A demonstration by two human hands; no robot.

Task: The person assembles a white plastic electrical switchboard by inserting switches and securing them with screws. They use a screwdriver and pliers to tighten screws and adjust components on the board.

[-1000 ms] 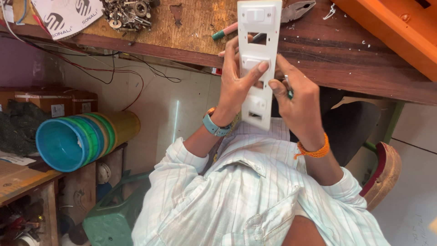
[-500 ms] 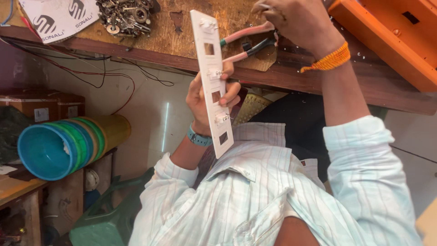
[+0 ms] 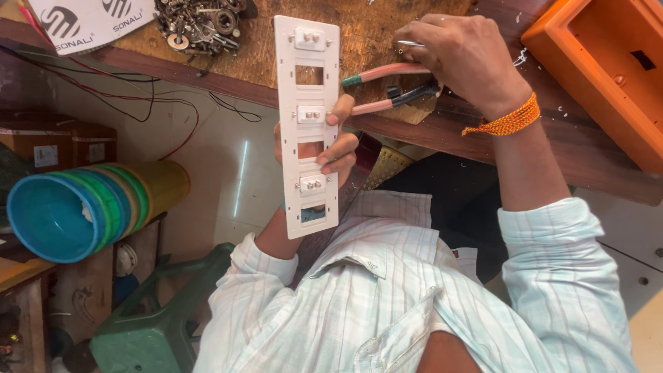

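A long white switch plate [image 3: 307,124] is held upright by the left hand [image 3: 336,148], fingers [image 3: 343,141] wrapped round its edge. Right of the plate, on the worktop [image 3: 387,41], pliers [image 3: 387,86] (pink-handled) are touched by the right hand [image 3: 459,59], fingers curled.

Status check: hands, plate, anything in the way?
Left hand grips white switch plate, held upright. Right hand on bench by pliers, pinching a small metal bit. Nothing blocking.
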